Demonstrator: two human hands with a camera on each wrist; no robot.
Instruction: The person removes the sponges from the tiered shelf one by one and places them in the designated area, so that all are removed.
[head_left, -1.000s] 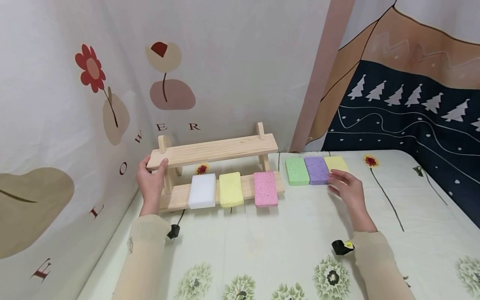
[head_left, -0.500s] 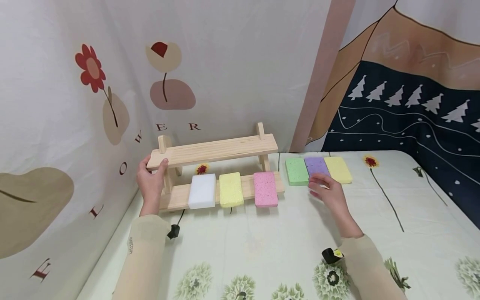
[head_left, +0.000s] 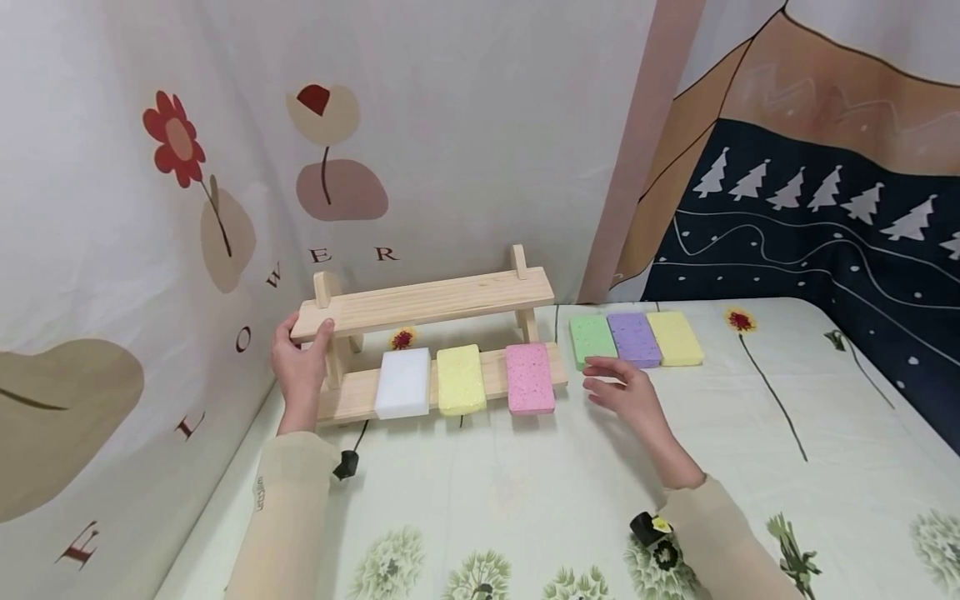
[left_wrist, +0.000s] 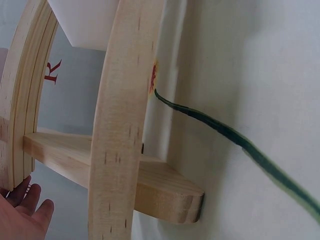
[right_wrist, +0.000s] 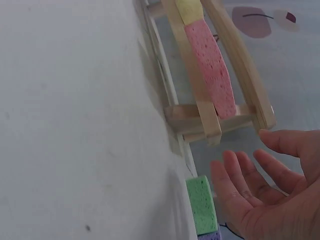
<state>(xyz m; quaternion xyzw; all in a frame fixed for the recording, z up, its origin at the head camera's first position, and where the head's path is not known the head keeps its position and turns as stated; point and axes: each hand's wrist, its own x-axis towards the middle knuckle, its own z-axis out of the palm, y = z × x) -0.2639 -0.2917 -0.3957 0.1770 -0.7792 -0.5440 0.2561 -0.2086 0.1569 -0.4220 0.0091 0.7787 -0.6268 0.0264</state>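
Observation:
My left hand [head_left: 300,367] grips the left end of the upper board of a two-tier wooden shelf [head_left: 442,297], thumb on top. On the lower board lean a white sponge [head_left: 403,382], a yellow sponge [head_left: 461,380] and a pink sponge [head_left: 530,379], the pink one set apart at the right. My right hand [head_left: 628,396] hovers with fingers loosely spread and nothing in them, its fingertips overlapping the near edge of a green sponge [head_left: 591,336]. To the right of that, a purple sponge [head_left: 633,340] and a second yellow sponge [head_left: 676,338] lie flat in the same row.
A pale tablecloth [head_left: 495,492] printed with flowers covers the table. Hanging printed cloth [head_left: 480,150] rises directly behind the shelf and along the left side; dark cloth with white trees [head_left: 810,233] closes off the back right.
My right hand has moved left, from the yellow sponge past the purple one to the green one, uncovering the first two. The left hand keeps its hold; the sponges have stayed put.

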